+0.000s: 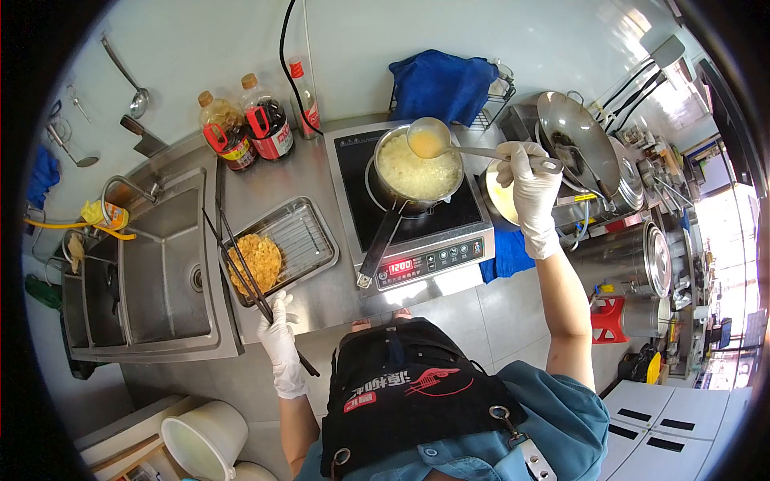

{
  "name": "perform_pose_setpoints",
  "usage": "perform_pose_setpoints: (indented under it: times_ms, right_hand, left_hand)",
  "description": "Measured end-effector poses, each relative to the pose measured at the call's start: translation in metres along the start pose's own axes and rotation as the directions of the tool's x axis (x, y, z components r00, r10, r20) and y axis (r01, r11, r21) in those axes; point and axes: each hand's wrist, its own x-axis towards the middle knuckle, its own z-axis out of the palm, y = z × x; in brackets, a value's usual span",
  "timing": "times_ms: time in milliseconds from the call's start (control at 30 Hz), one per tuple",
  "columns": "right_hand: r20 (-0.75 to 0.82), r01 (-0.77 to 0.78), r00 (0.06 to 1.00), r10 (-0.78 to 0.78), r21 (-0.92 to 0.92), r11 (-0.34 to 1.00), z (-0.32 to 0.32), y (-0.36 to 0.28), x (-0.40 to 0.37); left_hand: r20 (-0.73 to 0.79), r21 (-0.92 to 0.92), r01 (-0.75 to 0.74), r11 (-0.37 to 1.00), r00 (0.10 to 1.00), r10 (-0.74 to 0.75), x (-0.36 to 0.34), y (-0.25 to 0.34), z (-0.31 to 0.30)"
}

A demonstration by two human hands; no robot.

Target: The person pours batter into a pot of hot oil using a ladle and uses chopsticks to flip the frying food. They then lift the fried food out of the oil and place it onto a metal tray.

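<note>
My right hand (532, 188), in a white glove, is closed around the handle of a ladle (428, 138). Yellowish liquid lies in the ladle's bowl, which is over a saucepan (388, 195) of bubbling, foamy pale liquid. That pan sits on an induction cooker (433, 234) whose red display reads 1200, its handle pointing toward me. My gloved left hand (278, 333) grips a pair of long dark chopsticks (250, 282). Their shafts pass over a round golden fried cake (257, 263) at the left end of a metal tray with a wire rack (301, 232).
Left of the counter is a steel sink (164, 256) with a faucet. Sauce bottles (269, 120) stand against the wall. A bowl (503, 196) of yellow liquid sits right of the cooker, partly behind my right hand. Further right are a wok (579, 136) and a large steel pot (622, 255).
</note>
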Motion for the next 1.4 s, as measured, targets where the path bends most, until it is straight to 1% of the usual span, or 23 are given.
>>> perform_pose_setpoints:
  times_ms: [567, 633, 1067, 1133, 1400]
  right_hand:
    - [0.005, 0.019, 1.000, -0.018, -0.033, 0.999, 0.000, 0.003, 0.002]
    - [0.017, 0.048, 0.999, -0.048, -0.028, 0.998, 0.000, 0.005, 0.003]
    - [0.031, 0.027, 0.999, -0.027, -0.026, 0.999, 0.000, 0.005, 0.004]
    - [0.032, 0.033, 0.999, -0.031, -0.073, 0.997, 0.000, 0.006, 0.004]
    - [0.053, 0.052, 0.997, -0.047, -0.095, 0.994, 0.001, 0.006, 0.003]
  left_hand:
    - [-0.010, 0.008, 0.015, 1.000, 1.000, -0.015, 0.000, 0.003, 0.003]
    - [-0.010, 0.011, 0.013, 1.000, 1.000, -0.013, 0.000, 0.004, 0.003]
    - [-0.021, 0.022, -0.005, 1.000, 1.000, 0.006, 0.001, 0.005, 0.008]
    - [-0.021, 0.022, -0.008, 1.000, 1.000, 0.008, 0.001, 0.005, 0.008]
    - [-0.020, 0.028, -0.007, 1.000, 1.000, 0.007, 0.002, 0.004, 0.009]
